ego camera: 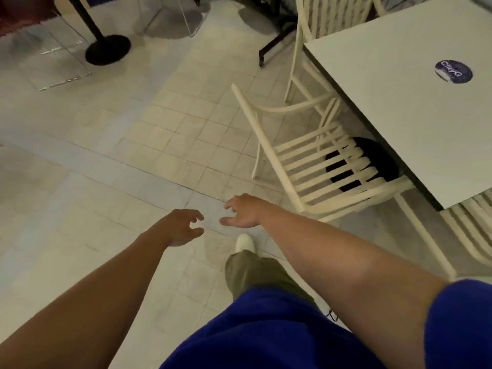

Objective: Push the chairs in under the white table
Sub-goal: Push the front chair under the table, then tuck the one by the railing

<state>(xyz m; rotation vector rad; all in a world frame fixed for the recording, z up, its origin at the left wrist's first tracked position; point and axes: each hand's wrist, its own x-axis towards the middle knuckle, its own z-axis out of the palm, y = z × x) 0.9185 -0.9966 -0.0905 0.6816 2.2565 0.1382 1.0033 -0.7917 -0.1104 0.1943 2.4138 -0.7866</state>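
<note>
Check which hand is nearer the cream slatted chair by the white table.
Right. The right hand hangs open just left of the cream slatted chair, near its back rail, not touching. The left hand is farther left over the tiled floor, also open.

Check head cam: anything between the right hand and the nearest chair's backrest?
Nothing. In the head view only bare floor tile shows between the right hand and the chair backrest.

Open tiled floor (111,161) ahead and left, cream slatted chair (327,166) and white table (415,102) blocking right, black stanchion base (107,49) far left.
</note>
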